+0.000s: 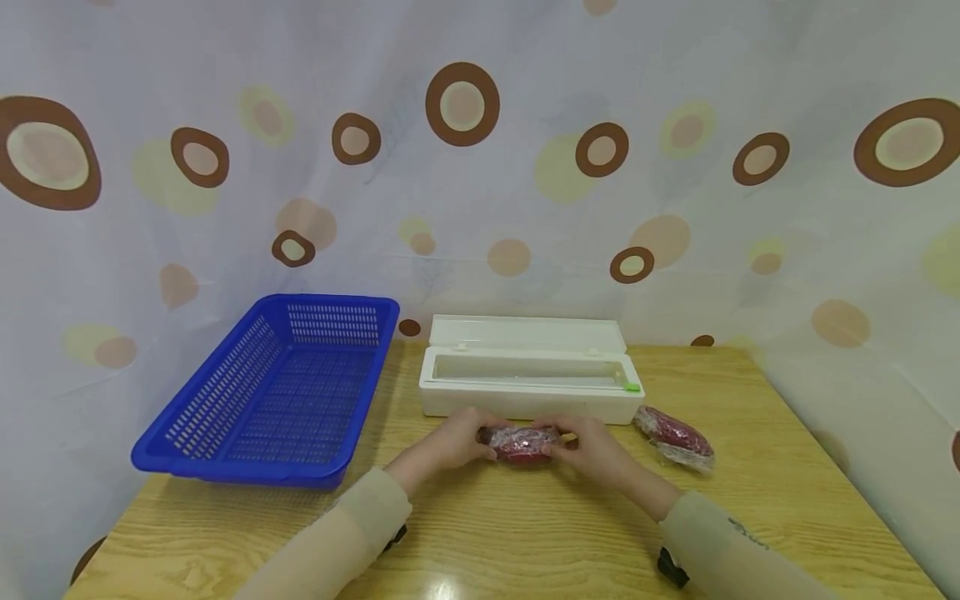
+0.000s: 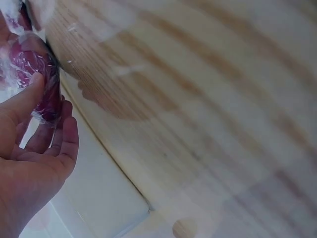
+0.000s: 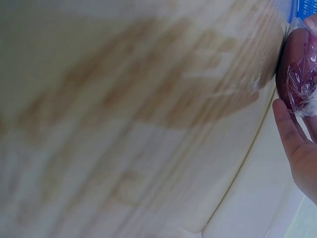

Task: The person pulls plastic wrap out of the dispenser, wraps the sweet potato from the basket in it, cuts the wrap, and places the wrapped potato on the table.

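Note:
My left hand [image 1: 459, 439] and right hand [image 1: 587, 448] hold the two ends of an oblong purple-red vegetable [image 1: 522, 446], which looks like a sweet potato. Clear cling film, crinkled and shiny, covers it. In the left wrist view, the left thumb presses on the film over the vegetable [image 2: 37, 69], with the fingers curled beneath. At the right edge of the right wrist view, the right hand [image 3: 302, 153] has its fingers around the other end of the vegetable [image 3: 297, 64]. Just behind both hands is a white cling film dispenser box [image 1: 525, 404], its lid raised.
A second film-wrapped purple-red vegetable [image 1: 677, 437] lies right of the dispenser's front corner. On the left stands a large blue plastic basket [image 1: 345, 454] with slotted walls. A green slider [image 1: 632, 387] sits on the dispenser's right end. Behind the wooden table [image 1: 525, 542] hangs a patterned curtain [image 1: 525, 208].

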Demonstrator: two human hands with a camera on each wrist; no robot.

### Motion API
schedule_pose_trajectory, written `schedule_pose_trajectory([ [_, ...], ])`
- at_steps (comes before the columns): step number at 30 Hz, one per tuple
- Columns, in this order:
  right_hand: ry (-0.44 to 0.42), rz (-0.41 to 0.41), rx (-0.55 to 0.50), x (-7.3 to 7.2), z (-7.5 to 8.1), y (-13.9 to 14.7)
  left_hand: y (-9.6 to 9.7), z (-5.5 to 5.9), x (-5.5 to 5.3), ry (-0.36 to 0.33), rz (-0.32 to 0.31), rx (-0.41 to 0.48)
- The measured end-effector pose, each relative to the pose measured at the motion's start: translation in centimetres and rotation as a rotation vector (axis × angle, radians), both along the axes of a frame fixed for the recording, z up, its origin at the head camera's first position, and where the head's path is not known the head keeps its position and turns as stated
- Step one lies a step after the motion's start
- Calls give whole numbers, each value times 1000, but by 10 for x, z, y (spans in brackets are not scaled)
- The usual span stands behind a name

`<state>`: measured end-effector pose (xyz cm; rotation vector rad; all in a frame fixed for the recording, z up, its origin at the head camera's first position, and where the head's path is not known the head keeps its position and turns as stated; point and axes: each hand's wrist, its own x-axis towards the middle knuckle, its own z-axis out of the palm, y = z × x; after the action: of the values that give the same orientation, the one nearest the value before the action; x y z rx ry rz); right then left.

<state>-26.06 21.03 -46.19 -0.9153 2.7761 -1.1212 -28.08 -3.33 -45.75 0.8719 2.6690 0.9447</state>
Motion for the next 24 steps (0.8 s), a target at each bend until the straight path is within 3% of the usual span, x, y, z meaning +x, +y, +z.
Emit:
schedule_pose_trajectory([
  [9, -56, 16, 29, 2, 2, -2, 0, 0, 3, 2, 0, 15],
  [19, 44, 1, 66, 10, 8, 8, -1, 4, 11, -11, 1, 61],
  [24, 96, -96, 114, 19, 12, 25, -7, 7, 21, -26, 36, 67],
])
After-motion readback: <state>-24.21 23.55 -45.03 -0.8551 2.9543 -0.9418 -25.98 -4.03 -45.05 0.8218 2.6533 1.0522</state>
